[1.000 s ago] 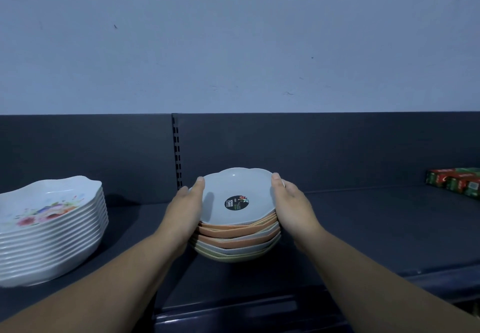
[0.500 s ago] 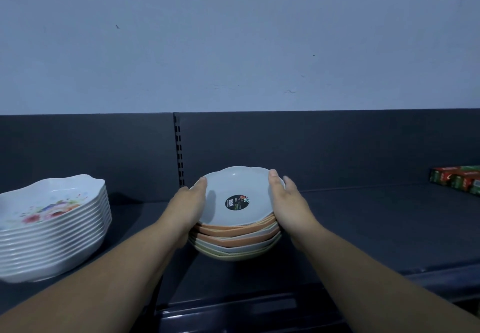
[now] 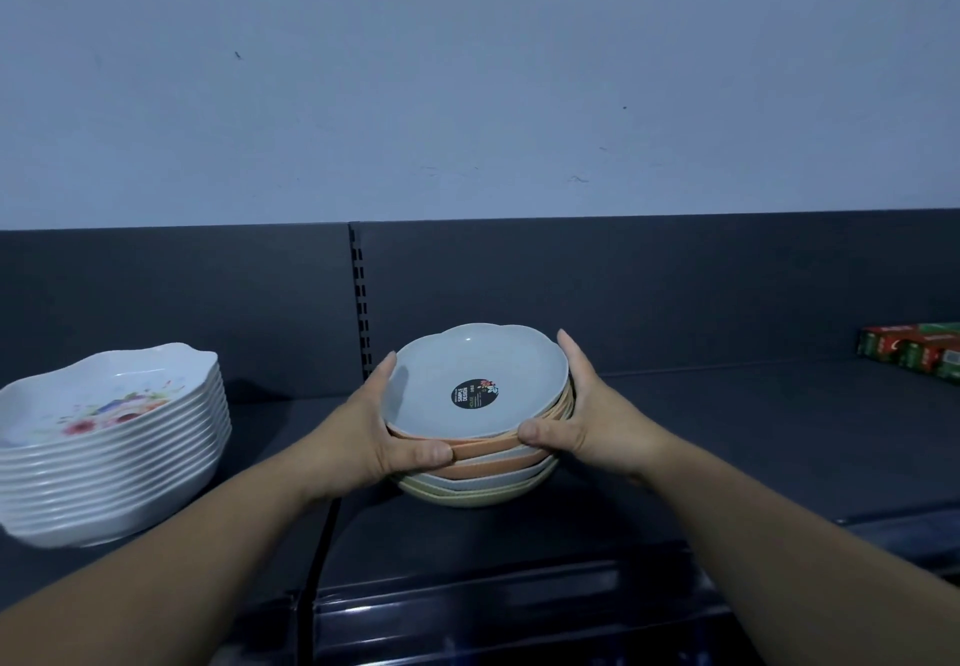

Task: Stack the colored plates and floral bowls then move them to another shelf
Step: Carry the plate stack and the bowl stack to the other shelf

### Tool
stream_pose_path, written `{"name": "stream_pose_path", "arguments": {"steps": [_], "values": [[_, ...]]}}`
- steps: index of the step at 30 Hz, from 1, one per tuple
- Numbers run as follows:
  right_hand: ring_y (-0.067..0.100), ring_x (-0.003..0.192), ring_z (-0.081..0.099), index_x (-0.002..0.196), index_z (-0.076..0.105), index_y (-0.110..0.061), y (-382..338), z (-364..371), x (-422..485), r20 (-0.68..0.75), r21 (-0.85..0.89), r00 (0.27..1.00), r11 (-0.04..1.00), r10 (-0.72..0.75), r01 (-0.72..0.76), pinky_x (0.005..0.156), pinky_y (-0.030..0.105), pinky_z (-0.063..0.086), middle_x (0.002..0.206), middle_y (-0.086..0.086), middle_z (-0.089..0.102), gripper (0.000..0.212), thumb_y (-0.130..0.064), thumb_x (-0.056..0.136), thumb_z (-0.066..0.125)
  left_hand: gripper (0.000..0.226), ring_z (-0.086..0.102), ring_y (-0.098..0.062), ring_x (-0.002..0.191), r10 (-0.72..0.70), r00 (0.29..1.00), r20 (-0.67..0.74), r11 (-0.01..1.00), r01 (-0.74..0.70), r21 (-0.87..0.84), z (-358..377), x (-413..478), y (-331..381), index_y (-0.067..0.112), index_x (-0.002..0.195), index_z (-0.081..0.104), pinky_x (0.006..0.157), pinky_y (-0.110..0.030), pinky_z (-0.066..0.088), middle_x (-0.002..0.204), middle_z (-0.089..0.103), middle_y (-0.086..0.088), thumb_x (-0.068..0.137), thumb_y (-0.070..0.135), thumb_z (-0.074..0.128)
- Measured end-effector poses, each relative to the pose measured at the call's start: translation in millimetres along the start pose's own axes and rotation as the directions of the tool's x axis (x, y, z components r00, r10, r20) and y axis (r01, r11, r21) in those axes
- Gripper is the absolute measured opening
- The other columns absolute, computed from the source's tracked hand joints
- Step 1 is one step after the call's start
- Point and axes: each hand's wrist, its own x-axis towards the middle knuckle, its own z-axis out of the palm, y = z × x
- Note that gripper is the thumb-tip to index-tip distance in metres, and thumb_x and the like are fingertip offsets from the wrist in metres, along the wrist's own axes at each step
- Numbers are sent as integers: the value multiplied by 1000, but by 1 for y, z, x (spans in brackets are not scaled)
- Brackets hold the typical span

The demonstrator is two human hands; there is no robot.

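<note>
A stack of colored plates in grey, orange and yellow sits on the dark shelf; the top grey plate carries a round black sticker. My left hand grips the stack's left side, thumb across the front rims. On the right side my right hand grips it the same way, thumb on the front edge. A tall stack of white floral bowls stands at the left of the shelf, apart from both hands.
Red and green boxes lie at the far right of the shelf. A slotted upright divides the dark back panel behind the plates. The shelf's front lip runs below my forearms.
Both thumbs have come round onto the front of the plate stack, so the hands now clasp it. The plates sit in much the same spot.
</note>
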Motion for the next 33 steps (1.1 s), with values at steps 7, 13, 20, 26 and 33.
{"name": "stream_pose_path", "arguments": {"steps": [7, 13, 20, 26, 33], "values": [[2, 130, 38, 155, 9, -30, 1, 8, -1, -159, 51, 984, 995, -74, 83, 103, 18, 28, 146, -13, 41, 127, -46, 57, 88, 168, 35, -8, 131, 15, 992, -123, 999, -9, 49, 1, -2, 4, 24, 152, 4, 101, -18, 27, 153, 30, 5, 10, 86, 67], [4, 123, 46, 150, 25, -29, -7, 9, -7, -256, 7, 962, 995, -93, 98, 98, 20, 34, 134, -17, 47, 125, -73, 40, 66, 161, 33, -10, 135, 28, 988, -149, 999, -24, 34, 6, -8, 4, 21, 152, 4, 104, -18, 27, 154, 29, 4, 19, 81, 72], [15, 126, 47, 144, 33, -24, -6, 16, -8, -303, -114, 950, 993, -70, 36, 97, 27, 38, 143, -3, 46, 119, -84, 43, 51, 162, 44, -7, 116, -10, 975, -224, 993, 37, 114, 6, -9, -1, 18, 150, 16, 93, -17, 33, 138, 47, 6, 12, 85, 68], [12, 138, 33, 147, 30, -24, -10, 14, -8, -288, -159, 947, 982, -142, 99, 100, 21, 28, 156, -9, 26, 124, -90, 43, 46, 163, 17, -11, 143, 74, 968, -238, 968, -13, 250, 5, -11, 2, 17, 150, 18, 114, -24, 18, 158, 14, 2, 12, 96, 52], [10, 134, 37, 136, 39, -28, -8, 25, -11, -305, -172, 942, 981, -141, 91, 97, 21, 29, 153, -15, 27, 103, -83, 49, 45, 112, 31, -17, 137, 117, 960, -256, 950, -34, 310, 13, -12, 2, 23, 147, 26, 113, -36, 30, 150, 33, -1, 55, 59, 79]]}}
